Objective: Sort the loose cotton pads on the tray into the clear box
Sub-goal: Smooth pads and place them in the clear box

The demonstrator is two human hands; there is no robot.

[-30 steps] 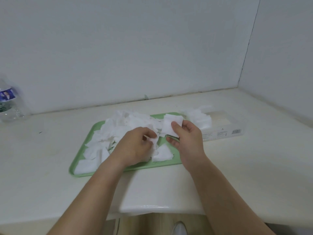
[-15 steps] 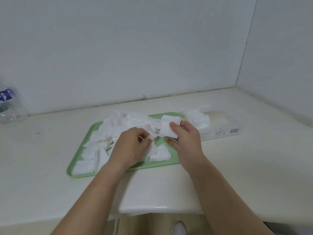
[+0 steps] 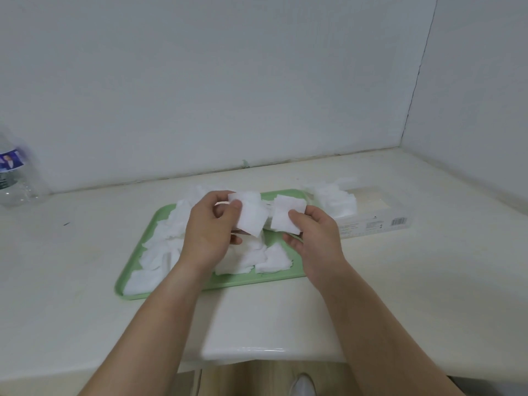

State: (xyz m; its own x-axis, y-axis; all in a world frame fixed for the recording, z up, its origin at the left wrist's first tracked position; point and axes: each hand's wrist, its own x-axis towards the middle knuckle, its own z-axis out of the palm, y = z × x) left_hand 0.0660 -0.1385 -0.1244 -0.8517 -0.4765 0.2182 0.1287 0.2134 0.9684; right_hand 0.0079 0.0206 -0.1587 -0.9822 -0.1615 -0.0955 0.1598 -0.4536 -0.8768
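Observation:
A green tray point(image 3: 143, 241) lies on the pale counter with several loose white cotton pads point(image 3: 273, 258) scattered over it. My left hand point(image 3: 208, 232) is raised above the tray and pinches a white cotton pad point(image 3: 251, 214) between thumb and fingers. My right hand point(image 3: 317, 238) holds a small stack of cotton pads point(image 3: 285, 214) just to the right of it; the two held pads are nearly touching. The clear box point(image 3: 371, 221) lies to the right of the tray, with a pile of pads point(image 3: 334, 201) at its left end.
A clear plastic water bottle point(image 3: 14, 178) stands at the far left against the wall. White walls meet in a corner at the back right. The counter's front edge point(image 3: 257, 352) runs below my forearms, with floor beneath.
My left hand has lifted off the tray pile with a pad and brought it up beside the pads in my right hand. My right hand has barely moved.

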